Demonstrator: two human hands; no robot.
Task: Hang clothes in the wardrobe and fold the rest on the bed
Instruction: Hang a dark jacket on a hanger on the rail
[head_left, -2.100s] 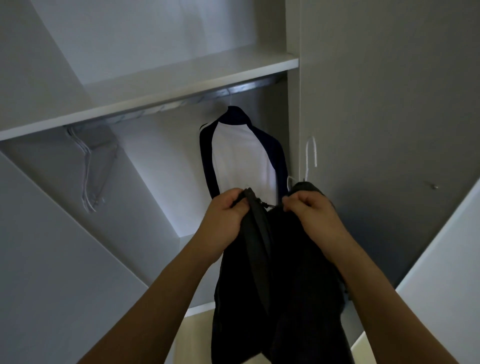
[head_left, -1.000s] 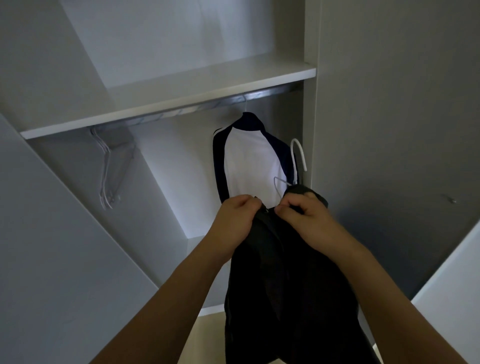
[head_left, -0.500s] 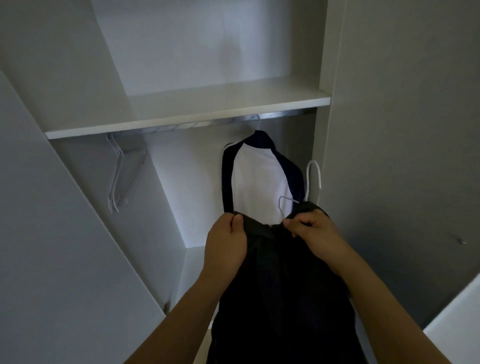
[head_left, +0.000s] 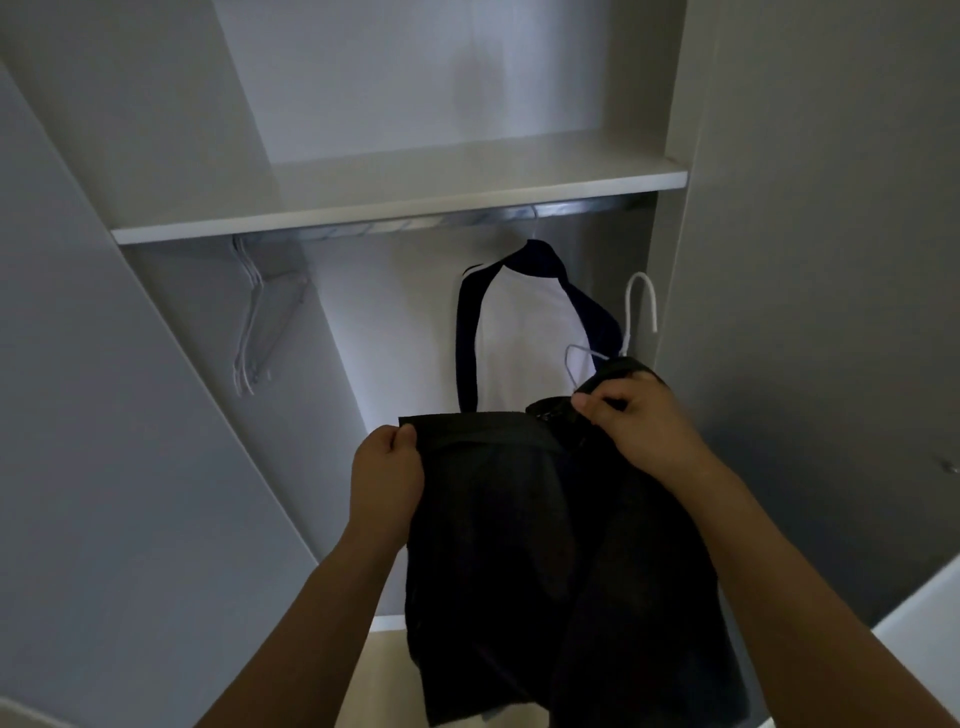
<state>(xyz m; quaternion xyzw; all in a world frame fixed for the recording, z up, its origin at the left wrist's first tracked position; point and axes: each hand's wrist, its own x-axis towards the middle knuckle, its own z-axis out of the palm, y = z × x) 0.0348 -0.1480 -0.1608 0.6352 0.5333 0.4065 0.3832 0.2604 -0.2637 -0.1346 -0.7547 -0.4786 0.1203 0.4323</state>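
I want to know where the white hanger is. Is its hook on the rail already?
No. The white hanger rises from the dark garment that both hands hold, its hook well below the rail.

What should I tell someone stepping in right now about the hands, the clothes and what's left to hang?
Left hand pinches the left edge of the dark garment at its top band.
Right hand grips the garment's right top edge, where the white hanger pokes up, its hook not on the rail.
Done: a white and navy top hangs on the rail.
Spare hangers hang at the rail's left end.
Left: hook the white hanger onto the rail. The bed is out of view.
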